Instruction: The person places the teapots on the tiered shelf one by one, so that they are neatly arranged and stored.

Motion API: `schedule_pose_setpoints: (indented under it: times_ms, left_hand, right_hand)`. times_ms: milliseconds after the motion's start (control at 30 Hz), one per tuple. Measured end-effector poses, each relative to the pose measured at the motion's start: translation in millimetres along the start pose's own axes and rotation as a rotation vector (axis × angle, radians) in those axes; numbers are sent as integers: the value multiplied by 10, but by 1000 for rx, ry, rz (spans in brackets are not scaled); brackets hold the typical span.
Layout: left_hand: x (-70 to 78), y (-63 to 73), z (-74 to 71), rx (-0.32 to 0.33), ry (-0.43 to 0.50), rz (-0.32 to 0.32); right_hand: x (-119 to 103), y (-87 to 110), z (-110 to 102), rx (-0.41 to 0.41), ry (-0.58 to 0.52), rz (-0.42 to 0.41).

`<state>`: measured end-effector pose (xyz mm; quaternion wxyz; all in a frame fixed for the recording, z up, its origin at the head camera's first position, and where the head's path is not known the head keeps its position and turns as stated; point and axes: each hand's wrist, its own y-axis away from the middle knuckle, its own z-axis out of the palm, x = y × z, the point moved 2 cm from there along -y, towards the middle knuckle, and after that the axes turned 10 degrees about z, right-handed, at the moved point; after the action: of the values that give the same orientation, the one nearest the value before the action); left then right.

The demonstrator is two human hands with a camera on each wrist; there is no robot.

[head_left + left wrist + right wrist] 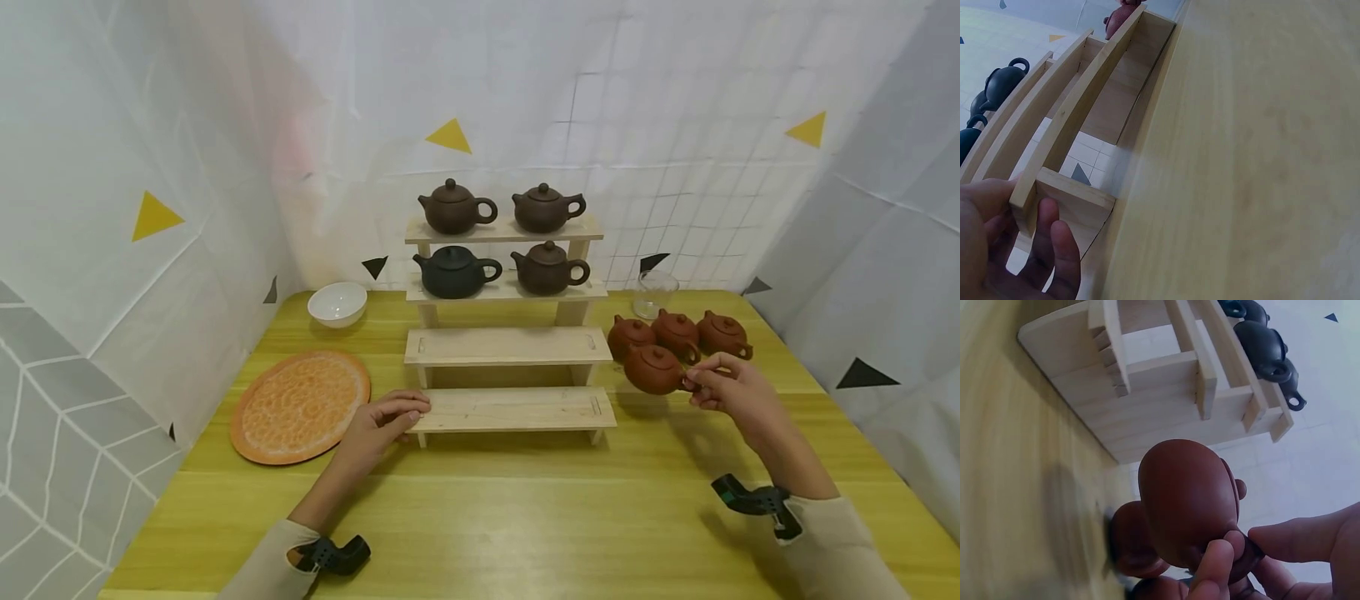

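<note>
My right hand [731, 392] pinches the handle of a red-brown teapot [652, 370]; the right wrist view shows this teapot [1188, 500] lifted off the table, its lid on. Several more red-brown teapots [722, 333] stand just behind it, right of a wooden stepped shelf [510, 346]. My left hand [386, 417] grips the left end of the shelf's lowest step, thumb on one side and fingers beneath, as the left wrist view shows. Two dark brown teapots [453, 208] sit on the top step. One blackish teapot [453, 273] and one dark brown teapot [548, 269] occupy the step below.
A round orange patterned mat [300, 407] lies left of the shelf, with a white bowl [338, 305] behind it. A clear glass cup [656, 295] stands at the back right, behind the red-brown teapots. White cloth walls [480, 83] enclose the yellow wooden table [495, 517].
</note>
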<state>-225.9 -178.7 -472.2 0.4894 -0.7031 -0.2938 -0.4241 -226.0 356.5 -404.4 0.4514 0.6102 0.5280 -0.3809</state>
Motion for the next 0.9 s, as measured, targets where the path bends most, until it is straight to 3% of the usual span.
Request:
schedule_pose_setpoints:
  times_ms: [300,600,900]
  left_hand:
    - [13,-8,4,-3,-5,-2]
    - [8,-15,4,-5,0,5]
    - [2,-5,6,-5,1,13]
  right_hand:
    - [-195,46,-55,21,32,-43]
    - [-386,93,-112,-8,-49,-92]
    - [-577,120,-94,1,58,-91]
